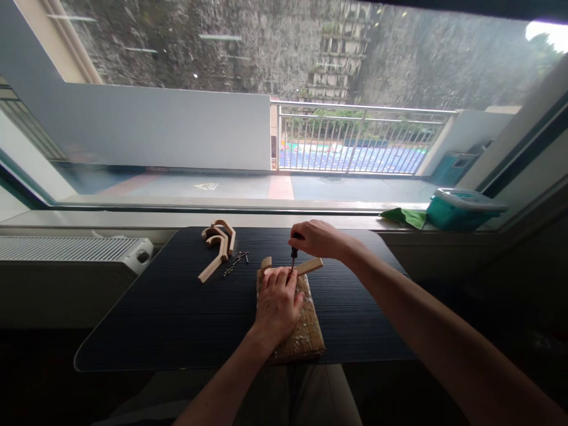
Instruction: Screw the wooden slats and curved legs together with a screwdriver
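Observation:
My right hand (316,239) is closed round the dark handle of a small screwdriver (293,260), held upright with its tip down at a curved wooden piece (310,267). That piece lies on the far end of a woven board (306,334) on the dark table (177,307). My left hand (277,303) presses flat on the board, its fingers spread by the screwdriver's tip.
More curved wooden pieces (218,247) and several loose screws (237,260) lie at the table's far left. A white radiator (75,251) stands to the left. On the window sill are a teal box (461,208) and a green cloth (406,216).

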Demonstrator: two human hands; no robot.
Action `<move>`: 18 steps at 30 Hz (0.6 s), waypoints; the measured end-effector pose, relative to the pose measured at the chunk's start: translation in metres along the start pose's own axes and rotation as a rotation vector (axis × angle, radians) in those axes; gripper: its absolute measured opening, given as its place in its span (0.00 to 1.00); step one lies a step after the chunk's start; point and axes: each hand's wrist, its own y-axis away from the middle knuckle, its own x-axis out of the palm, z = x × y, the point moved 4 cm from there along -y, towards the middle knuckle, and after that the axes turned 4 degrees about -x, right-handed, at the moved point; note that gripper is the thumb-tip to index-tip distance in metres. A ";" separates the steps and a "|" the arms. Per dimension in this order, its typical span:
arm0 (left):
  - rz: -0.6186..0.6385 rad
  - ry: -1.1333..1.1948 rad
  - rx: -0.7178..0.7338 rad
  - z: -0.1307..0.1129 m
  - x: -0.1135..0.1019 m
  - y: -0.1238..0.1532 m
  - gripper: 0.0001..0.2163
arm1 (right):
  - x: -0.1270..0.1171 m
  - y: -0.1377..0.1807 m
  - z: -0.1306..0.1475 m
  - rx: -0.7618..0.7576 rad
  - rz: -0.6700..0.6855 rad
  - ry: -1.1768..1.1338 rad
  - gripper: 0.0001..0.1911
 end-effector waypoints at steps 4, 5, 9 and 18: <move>-0.009 0.012 0.003 0.000 -0.001 0.000 0.20 | -0.002 0.004 0.000 -0.042 -0.001 -0.046 0.12; -0.012 0.018 0.004 0.000 -0.001 0.000 0.19 | -0.002 0.005 0.000 -0.043 -0.002 -0.049 0.12; -0.015 0.028 0.013 0.000 0.000 0.001 0.18 | -0.001 0.007 -0.001 -0.030 -0.014 -0.033 0.13; 0.009 0.028 0.041 0.001 -0.003 0.001 0.18 | -0.002 0.005 0.000 -0.042 0.022 -0.034 0.12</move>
